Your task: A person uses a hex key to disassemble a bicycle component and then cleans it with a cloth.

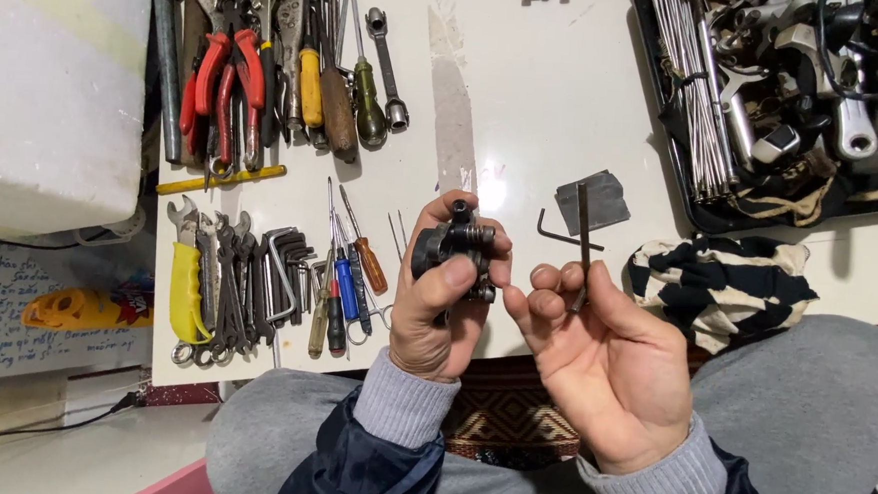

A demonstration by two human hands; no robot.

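My left hand (443, 307) grips a small black metal part (456, 246), a caliper-like block with bolts on top, held up over the white board's near edge. Just to its right, my right hand (594, 345) holds a dark hex key (584, 240) upright between its fingers, the long arm pointing up. The two hands almost touch at the fingertips. A second bent hex key (558, 235) lies on the board behind them, beside a grey square of metal sheet (596, 201).
Pliers with red handles (223, 85), screwdrivers (345, 277), spanners and a hex key set (282, 274) lie in rows at left on the white board (527, 91). A black tray (678, 179) of spokes and metal parts sits top right. A striped cloth (722, 284) lies by my knee. A white foam box (52, 86) stands far left.
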